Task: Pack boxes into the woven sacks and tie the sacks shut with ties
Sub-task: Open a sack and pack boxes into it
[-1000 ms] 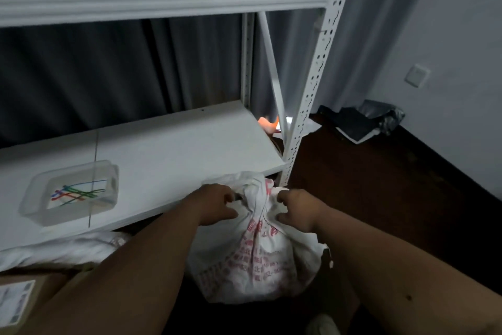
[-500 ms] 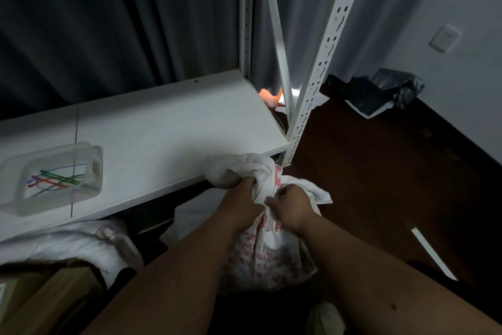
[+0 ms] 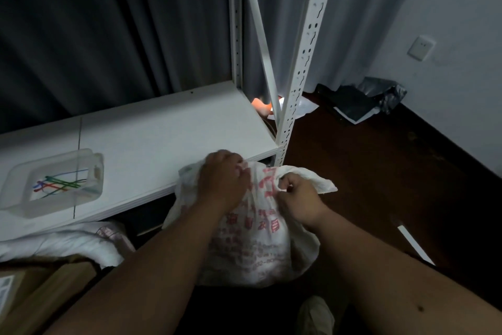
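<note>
Looking down through the head camera, I see my left hand (image 3: 221,181) curled over the gathered mouth of a white woven sack (image 3: 252,247), fingers bunching the cloth at its top left. My right hand (image 3: 297,197) pinches the other side of the neck, thumb and fingers closed on a fold of fabric that flares out to the right as a loose flap. Both hands hold only the sack; I cannot make out a tie in either of them.

The sack stands upright on the dark floor (image 3: 366,185), just in front of the lower right corner of a white shelf (image 3: 163,139), its long axis running vertically and its mouth pointing up toward the camera. Its body is rounded and bulging, the weave crinkled, with red printed characters across the front. What fills it is hidden.

On the shelf to the left sits a clear plastic tray (image 3: 54,185), rectangular with rounded corners, holding thin coloured ties (image 3: 58,184) in green, red and blue, lying crossed. A perforated white metal upright (image 3: 301,68) rises beside the sack. Lower left, another white sack (image 3: 68,242) lies slumped over a brown cardboard box (image 3: 40,294).
</note>
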